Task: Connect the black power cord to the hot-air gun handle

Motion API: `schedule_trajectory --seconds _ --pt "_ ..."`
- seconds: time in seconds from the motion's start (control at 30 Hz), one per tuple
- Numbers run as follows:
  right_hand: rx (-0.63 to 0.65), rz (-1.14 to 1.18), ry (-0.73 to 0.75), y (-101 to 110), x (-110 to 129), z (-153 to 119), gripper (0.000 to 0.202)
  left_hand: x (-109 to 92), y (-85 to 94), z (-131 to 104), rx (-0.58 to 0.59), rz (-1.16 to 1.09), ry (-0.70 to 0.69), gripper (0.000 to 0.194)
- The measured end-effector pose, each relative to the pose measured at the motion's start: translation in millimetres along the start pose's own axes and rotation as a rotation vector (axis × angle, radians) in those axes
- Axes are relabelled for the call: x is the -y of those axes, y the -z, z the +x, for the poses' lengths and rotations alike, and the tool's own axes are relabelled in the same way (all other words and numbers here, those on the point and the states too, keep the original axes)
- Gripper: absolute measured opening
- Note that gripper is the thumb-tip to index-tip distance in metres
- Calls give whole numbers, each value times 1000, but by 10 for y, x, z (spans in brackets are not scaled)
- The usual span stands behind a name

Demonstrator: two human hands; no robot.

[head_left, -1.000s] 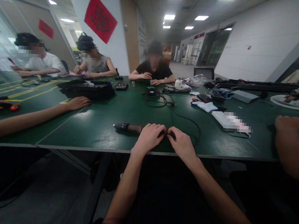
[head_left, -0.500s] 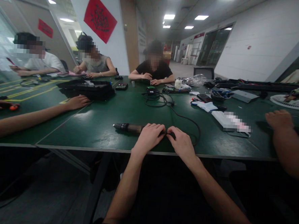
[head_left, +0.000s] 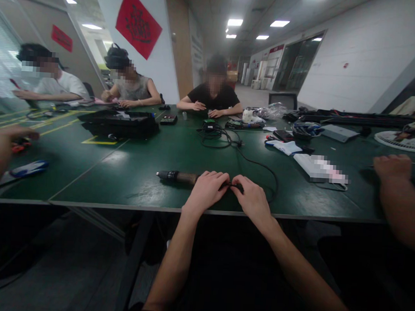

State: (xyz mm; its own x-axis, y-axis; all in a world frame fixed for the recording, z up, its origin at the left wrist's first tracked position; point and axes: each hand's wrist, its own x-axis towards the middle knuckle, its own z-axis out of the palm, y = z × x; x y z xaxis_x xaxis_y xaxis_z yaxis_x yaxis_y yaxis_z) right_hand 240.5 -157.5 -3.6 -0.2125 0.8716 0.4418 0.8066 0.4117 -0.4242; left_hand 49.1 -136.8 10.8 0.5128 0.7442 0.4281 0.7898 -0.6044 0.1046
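Note:
A long tool (head_left: 183,177) with a brown body, a black ring and a metal tip lies on the green table, its tip to the left. My left hand (head_left: 208,189) is closed over its right end, hiding that part. Close beside it, my right hand (head_left: 249,195) pinches a small dark piece, probably the tool's cable end, between thumb and fingers. A black cable (head_left: 263,164) curves from behind my right hand up to a coil and plug at the middle of the table.
A black tray (head_left: 120,124) stands at the back left. White-and-blue gloves (head_left: 285,147) and a white packet (head_left: 310,167) lie to the right. Co-workers' hands are at the left and right edges. Three people sit across the table.
The co-worker's arm at the left has drawn back leftward, uncovering a blue-and-white item and yellow tape. The hand at the far right shifted slightly. My hands have hardly moved.

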Motion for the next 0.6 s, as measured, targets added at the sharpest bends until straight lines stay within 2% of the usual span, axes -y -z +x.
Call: schedule_trajectory --seconds 0.6 --pt "-59 137 -15 -45 -78 -36 13 -3 17 -12 -10 -38 13 11"
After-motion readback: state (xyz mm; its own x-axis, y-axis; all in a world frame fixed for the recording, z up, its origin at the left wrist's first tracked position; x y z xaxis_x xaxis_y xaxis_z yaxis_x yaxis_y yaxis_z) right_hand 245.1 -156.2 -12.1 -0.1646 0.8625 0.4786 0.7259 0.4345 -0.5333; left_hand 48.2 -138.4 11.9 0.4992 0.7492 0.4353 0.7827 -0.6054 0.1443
